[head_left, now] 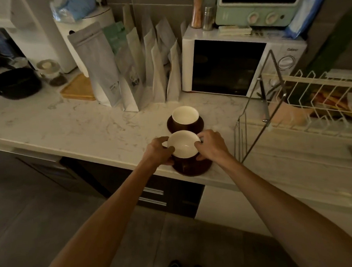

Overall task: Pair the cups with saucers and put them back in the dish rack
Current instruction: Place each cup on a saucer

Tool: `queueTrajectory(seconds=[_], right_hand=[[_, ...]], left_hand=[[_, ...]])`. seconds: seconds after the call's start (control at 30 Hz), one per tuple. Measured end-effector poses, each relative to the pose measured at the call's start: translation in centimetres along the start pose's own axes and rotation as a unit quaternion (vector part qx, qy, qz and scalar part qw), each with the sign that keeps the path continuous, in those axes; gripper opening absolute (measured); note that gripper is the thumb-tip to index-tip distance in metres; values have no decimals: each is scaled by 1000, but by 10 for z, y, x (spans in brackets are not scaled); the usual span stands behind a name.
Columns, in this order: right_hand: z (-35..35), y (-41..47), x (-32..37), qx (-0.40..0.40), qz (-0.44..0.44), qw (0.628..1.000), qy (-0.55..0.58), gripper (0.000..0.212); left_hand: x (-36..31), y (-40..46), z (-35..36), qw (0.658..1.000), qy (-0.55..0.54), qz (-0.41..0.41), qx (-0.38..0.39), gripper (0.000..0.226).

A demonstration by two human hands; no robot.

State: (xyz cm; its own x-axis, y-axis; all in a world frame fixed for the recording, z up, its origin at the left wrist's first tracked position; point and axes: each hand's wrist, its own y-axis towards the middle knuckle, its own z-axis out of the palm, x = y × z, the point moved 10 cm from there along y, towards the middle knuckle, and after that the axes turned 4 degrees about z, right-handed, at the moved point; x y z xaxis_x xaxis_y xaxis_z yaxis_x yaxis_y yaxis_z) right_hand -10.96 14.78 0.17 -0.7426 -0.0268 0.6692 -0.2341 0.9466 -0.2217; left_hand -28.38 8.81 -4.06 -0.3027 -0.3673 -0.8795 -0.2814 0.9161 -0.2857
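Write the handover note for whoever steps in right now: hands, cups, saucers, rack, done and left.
Left hand: fingers on the near cup, left side.
Right hand: fingers on the same cup's right side.
Near cup sits on the near saucer at the counter edge; the saucer overhangs the edge slightly.
Far cup stands on the far saucer just behind, untouched.
Dish rack is to the right.
Done: both cups appear paired with saucers.
Left: carry each pair to the rack, near pair first.
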Motion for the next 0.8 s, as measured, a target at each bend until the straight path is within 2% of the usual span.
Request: queueTrajectory(seconds=[0.8], right_hand=[[3, 10, -39, -29, 40, 999, -9, 32]], left_hand=[[10, 17, 32, 998, 47, 14, 34, 52]])
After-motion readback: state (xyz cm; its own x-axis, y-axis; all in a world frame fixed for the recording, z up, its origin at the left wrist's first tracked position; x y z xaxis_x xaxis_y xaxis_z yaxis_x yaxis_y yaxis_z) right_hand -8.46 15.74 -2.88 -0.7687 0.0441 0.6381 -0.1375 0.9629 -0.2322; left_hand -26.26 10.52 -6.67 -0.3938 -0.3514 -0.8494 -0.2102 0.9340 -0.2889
